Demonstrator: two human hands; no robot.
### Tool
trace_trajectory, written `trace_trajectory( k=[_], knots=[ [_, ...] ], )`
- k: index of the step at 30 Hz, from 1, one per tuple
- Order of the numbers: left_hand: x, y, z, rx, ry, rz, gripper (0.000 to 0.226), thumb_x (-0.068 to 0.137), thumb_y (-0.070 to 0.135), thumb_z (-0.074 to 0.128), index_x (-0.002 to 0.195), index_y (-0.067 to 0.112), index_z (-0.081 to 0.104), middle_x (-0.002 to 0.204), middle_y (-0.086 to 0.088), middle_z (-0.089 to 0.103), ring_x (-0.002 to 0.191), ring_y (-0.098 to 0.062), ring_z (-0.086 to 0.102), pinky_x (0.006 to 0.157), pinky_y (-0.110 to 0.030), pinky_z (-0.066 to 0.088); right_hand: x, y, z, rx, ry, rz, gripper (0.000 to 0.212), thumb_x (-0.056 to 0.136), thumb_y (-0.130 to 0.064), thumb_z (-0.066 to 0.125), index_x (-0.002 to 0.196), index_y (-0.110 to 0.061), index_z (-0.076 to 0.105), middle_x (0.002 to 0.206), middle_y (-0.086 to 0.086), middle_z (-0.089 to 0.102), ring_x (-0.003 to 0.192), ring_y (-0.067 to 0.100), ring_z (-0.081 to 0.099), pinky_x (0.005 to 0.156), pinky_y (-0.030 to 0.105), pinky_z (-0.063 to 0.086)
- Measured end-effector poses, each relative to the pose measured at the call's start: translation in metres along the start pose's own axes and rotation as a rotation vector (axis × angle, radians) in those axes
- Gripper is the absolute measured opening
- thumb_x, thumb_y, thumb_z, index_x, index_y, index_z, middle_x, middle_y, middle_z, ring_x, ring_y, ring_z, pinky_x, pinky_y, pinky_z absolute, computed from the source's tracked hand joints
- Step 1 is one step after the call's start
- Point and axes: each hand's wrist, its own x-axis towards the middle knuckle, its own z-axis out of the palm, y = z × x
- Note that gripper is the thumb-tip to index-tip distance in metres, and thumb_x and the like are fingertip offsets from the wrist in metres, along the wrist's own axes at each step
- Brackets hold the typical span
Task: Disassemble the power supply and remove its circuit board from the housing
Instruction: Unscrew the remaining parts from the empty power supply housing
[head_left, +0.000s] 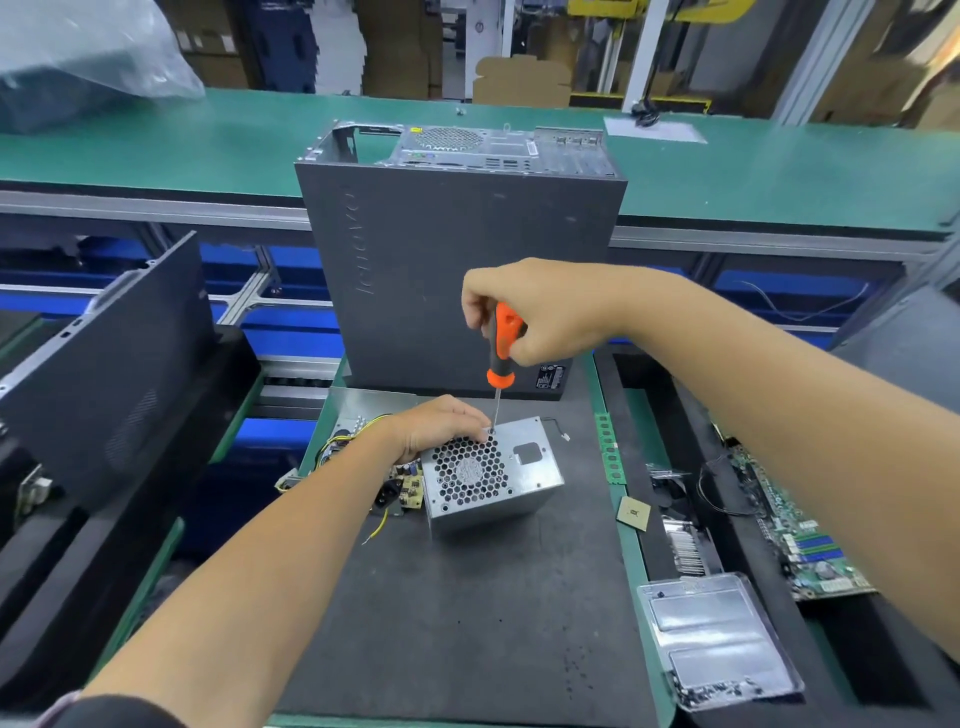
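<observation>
Risk of slip: right hand gripping screwdriver, tip on housing screw mid-table; left hand pressing flat, fingers beside tip. Circuit board partly out, leftward.

One silver metal power supply housing, one orange-handled screwdriver, one grey upright computer tower case, one green motherboard, one square gold processor chip, two clear plastic trays.

Bright, even overhead light, soft shadows, wide-angle bending at the edges, blurred background and top-left corner.
</observation>
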Motion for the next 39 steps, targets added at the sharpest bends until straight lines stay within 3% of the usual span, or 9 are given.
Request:
trace_trajectory(
  k=[2,5,11,16,21,23,28,34,39],
  knots=[
    [0.001,0.000,0.001,0.018,-0.006,-0.016,0.016,0.086,0.014,0.061,0.076,0.025,0.068,0.082,0.019,0.062,0.070,0.005,0.055,0.095,-0.046,0.040,0.000,0.000,0.003,-0.035,0.036,0.030,0.021,0.079,-0.019,0.061,0.098,-0.021,0.050,0.078,-0.008,0.059,0.073,0.012,0.055,0.059,0.029,0.043],
    [0.002,-0.002,0.001,-0.026,-0.002,-0.014,0.013,0.088,0.016,0.060,0.086,0.024,0.069,0.097,0.012,0.064,0.097,-0.008,0.057,0.095,-0.033,0.040,0.003,0.000,0.006,-0.232,0.108,0.171,0.041,0.090,-0.055,0.044,0.090,-0.015,0.052,0.076,0.007,0.066,0.060,0.025,0.065,0.053,0.031,0.043],
    [0.002,-0.009,-0.002,-0.292,-0.037,-0.129,0.024,0.086,0.021,0.052,0.077,0.017,0.074,0.084,-0.010,0.070,0.070,-0.024,0.066,0.064,-0.032,0.055,-0.003,0.004,0.005,0.086,0.085,0.039,0.028,0.076,-0.006,0.063,0.096,-0.022,0.051,0.088,-0.008,0.064,0.075,0.008,0.057,0.059,0.025,0.043],
    [0.004,-0.005,-0.003,-0.176,-0.104,-0.089,0.021,0.078,0.025,0.053,0.075,0.021,0.073,0.082,-0.004,0.069,0.070,-0.020,0.065,0.065,-0.030,0.051,0.000,0.004,0.010,-0.143,0.140,0.173,0.034,0.090,-0.052,0.046,0.085,-0.018,0.047,0.075,-0.002,0.053,0.068,0.019,0.052,0.055,0.033,0.036],
    [0.007,-0.005,-0.004,-0.130,-0.130,-0.048,0.042,0.092,0.018,0.047,0.056,0.026,0.066,0.064,0.008,0.064,0.059,-0.008,0.061,0.059,-0.022,0.049,0.000,0.003,0.008,-0.037,0.091,0.050,0.006,0.088,-0.018,0.054,0.091,-0.019,0.050,0.079,-0.006,0.061,0.064,0.005,0.050,0.054,0.025,0.035],
    [0.008,-0.003,-0.005,-0.120,-0.138,-0.052,0.045,0.094,0.018,0.045,0.055,0.027,0.066,0.063,0.009,0.064,0.059,-0.008,0.061,0.061,-0.024,0.048,-0.004,0.000,0.006,0.065,0.045,0.005,0.023,0.076,-0.007,0.058,0.093,-0.020,0.052,0.084,-0.007,0.060,0.067,0.005,0.049,0.056,0.023,0.037],
    [0.011,-0.003,-0.006,-0.124,-0.183,-0.091,0.046,0.095,0.018,0.044,0.056,0.026,0.066,0.063,0.010,0.064,0.059,-0.010,0.060,0.060,-0.026,0.046,0.002,0.000,0.012,-0.185,0.148,0.161,0.031,0.093,-0.048,0.043,0.084,-0.019,0.047,0.080,0.001,0.054,0.071,0.022,0.054,0.059,0.036,0.043],
    [0.015,-0.004,-0.008,-0.117,-0.168,-0.103,0.039,0.095,0.018,0.044,0.060,0.022,0.062,0.071,0.001,0.063,0.064,-0.016,0.062,0.062,-0.029,0.046,-0.006,0.002,0.008,0.120,0.095,0.058,0.030,0.074,-0.015,0.066,0.097,-0.025,0.050,0.083,-0.013,0.064,0.075,0.011,0.060,0.062,0.030,0.049],
    [0.020,-0.004,-0.013,-0.179,-0.191,-0.185,0.032,0.092,0.020,0.050,0.066,0.020,0.069,0.076,-0.005,0.069,0.069,-0.022,0.067,0.056,-0.029,0.054,-0.006,-0.005,0.013,0.186,0.055,0.169,0.032,0.087,-0.055,0.054,0.089,-0.023,0.048,0.078,-0.007,0.073,0.049,0.017,0.068,0.059,0.033,0.054]
  ],
)
